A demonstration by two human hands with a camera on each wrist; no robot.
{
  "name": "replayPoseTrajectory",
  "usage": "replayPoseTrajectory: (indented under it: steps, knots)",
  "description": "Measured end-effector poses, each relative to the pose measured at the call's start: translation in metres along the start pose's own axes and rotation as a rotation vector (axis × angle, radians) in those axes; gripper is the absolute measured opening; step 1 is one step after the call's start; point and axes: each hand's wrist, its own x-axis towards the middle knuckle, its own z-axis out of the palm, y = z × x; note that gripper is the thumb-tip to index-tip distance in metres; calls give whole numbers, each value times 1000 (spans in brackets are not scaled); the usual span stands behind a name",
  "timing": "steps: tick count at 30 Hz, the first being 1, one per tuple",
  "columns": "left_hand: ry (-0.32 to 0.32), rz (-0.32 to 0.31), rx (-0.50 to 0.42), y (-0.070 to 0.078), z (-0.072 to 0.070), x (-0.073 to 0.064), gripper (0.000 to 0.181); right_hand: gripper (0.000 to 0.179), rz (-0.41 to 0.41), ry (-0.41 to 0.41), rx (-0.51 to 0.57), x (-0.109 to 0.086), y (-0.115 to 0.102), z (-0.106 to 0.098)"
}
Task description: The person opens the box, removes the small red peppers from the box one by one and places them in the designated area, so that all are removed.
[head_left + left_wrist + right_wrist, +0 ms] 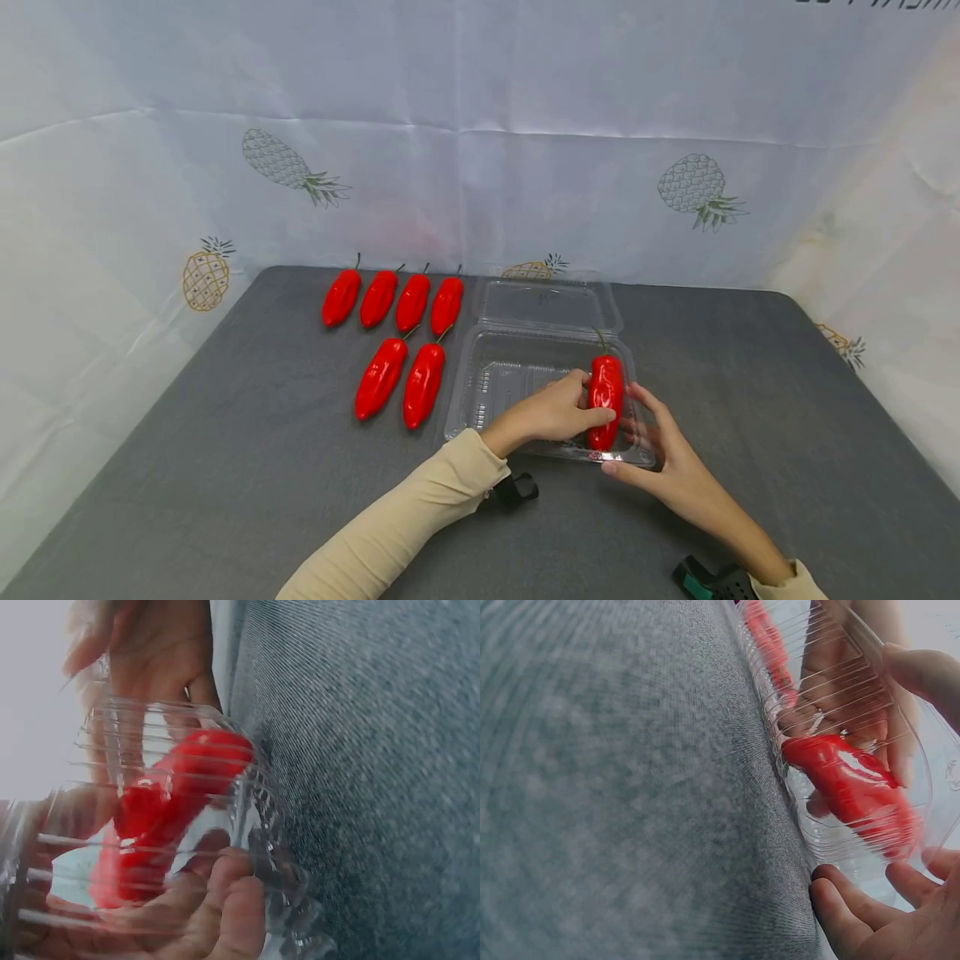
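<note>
A hinged clear plastic container [517,367] lies with its lid folded back on the grey table. Inside, along its right side, is a glossy red pepper [606,383], its thin green stem toward the lid. My left hand [551,410] reaches in over the front and grips this pepper between thumb and fingers. At the front right corner, my right hand [675,467] holds the container from outside, thumb at the front edge and fingers along the right wall. The right wrist view shows the pepper [855,787] through the ribbed wall, lying at a tilt.
Several more red peppers lie left of the container in two rows, among them a front one [424,385] and a back one [447,305]. The open lid [543,304] reaches toward the table's back edge. A white cloth [465,200] with pineapple prints hangs behind the table [225,467].
</note>
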Motion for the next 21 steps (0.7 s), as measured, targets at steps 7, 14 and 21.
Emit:
replayPoseTrajectory:
  steps: [7,14,21]
  knots:
    - [-23,6,-148,1,-2,0,54,100,18,-6,10,-1,0,0]
    - [16,40,-176,1,-7,-3,51,101,29,0,19,0,-1,0]
    - [58,72,-191,0,-10,-9,47,101,25,3,4,0,-1,0]
